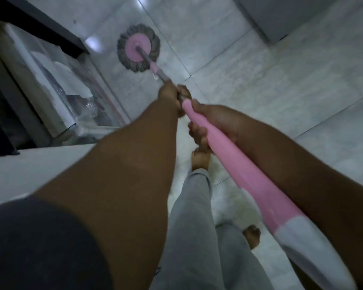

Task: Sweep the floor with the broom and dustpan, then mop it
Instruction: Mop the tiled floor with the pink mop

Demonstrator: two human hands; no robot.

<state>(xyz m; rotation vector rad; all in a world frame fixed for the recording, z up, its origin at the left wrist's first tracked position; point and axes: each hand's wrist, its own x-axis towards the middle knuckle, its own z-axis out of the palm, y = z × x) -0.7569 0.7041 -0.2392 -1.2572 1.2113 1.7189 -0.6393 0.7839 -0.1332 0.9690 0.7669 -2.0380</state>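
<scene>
mop head point(138, 50) beyond left hand point(169, 95)

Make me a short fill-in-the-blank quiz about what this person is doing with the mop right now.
1. Both hands hold the handle of the ____, whose round head rests on the tiled floor.
2. The left hand holds the handle nearer the head than the ____ hand does.
3. The handle under the right hand is coloured ____.
4. The person's feet are ____, with no shoes.

Missing words: mop; right; pink; bare
</scene>
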